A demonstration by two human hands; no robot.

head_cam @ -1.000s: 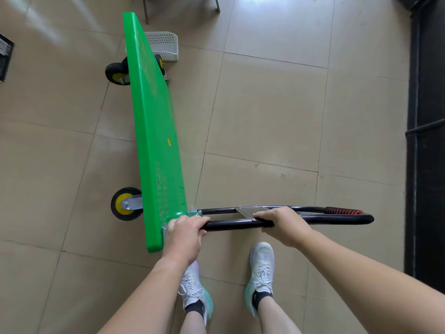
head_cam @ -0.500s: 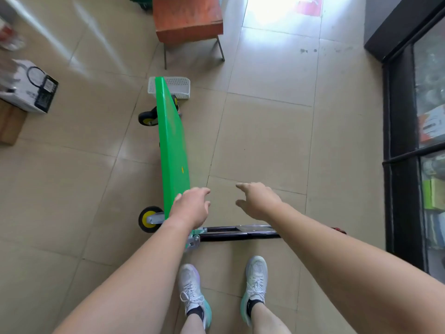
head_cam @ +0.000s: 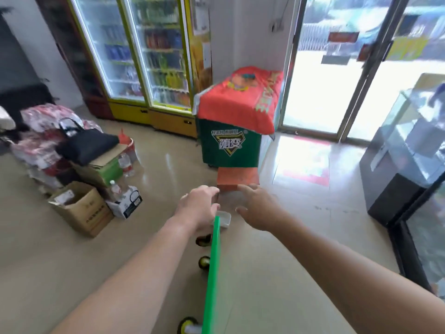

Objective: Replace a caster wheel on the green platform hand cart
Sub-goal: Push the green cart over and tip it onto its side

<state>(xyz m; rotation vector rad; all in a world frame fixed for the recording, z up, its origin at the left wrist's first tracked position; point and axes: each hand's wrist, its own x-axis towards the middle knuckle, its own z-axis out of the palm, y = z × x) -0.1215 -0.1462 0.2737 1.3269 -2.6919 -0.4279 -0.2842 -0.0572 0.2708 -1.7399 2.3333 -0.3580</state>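
Note:
The green platform cart (head_cam: 213, 273) stands on its side edge on the tiled floor, seen as a thin green strip running away from me. Black and yellow caster wheels (head_cam: 204, 261) stick out on its left side, with another wheel (head_cam: 187, 325) near the bottom edge. My left hand (head_cam: 198, 207) hovers just left of the cart's far end, fingers loosely bent, holding nothing. My right hand (head_cam: 256, 208) reaches forward to the right of the cart, fingers spread and empty. A small white basket (head_cam: 224, 219) lies on the floor beyond the cart's end.
A red stool (head_cam: 237, 180) stands ahead, in front of a green freezer (head_cam: 231, 145) draped with a red cloth. Cardboard boxes (head_cam: 81, 210), water bottles and a black bag crowd the left. Drink fridges (head_cam: 144, 56) line the back wall. A glass counter (head_cam: 404, 153) is at right.
Both hands let go of the black handle and now reach forward, empty. My view has lifted from the floor to the shop ahead. The cart still stands on its edge.

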